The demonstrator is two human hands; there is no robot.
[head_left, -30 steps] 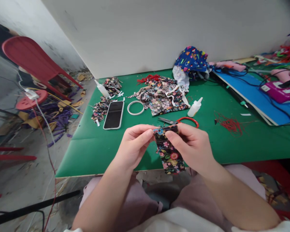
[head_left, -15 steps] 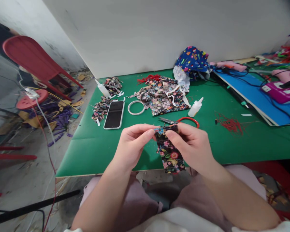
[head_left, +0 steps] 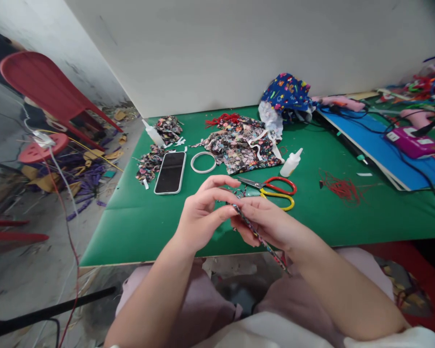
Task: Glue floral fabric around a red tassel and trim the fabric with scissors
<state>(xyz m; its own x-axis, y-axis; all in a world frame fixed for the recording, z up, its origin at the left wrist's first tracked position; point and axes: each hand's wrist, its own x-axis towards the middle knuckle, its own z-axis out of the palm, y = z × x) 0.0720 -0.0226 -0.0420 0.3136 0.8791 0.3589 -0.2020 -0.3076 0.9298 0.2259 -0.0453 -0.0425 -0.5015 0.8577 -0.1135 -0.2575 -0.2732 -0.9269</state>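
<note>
A black floral fabric strip (head_left: 263,240) is seen nearly edge-on, slanting down to the right past the table edge. My left hand (head_left: 206,212) pinches its upper end between thumb and fingers. Fingers of my right hand (head_left: 266,220) are closed on the same strip just beside. Right behind my hands lie scissors (head_left: 279,186) with one red and one yellow handle. A white squeeze bottle (head_left: 292,162) stands beyond them. Left of the scissors are a white ring (head_left: 203,162) and a phone (head_left: 170,172). Crumpled floral fabric (head_left: 239,147) is heaped behind.
The green table (head_left: 130,232) meets a pale wall. Another bottle (head_left: 153,133) leans at the back left. Red threads (head_left: 342,188), a blue folder (head_left: 380,145) and a purple device (head_left: 415,142) lie right. A red chair (head_left: 43,87) stands left.
The strip has turned from facing the camera flat to edge-on. My right hand has moved lower and leftward with it, uncovering the yellow scissor handle. My left fingers have lifted and arched.
</note>
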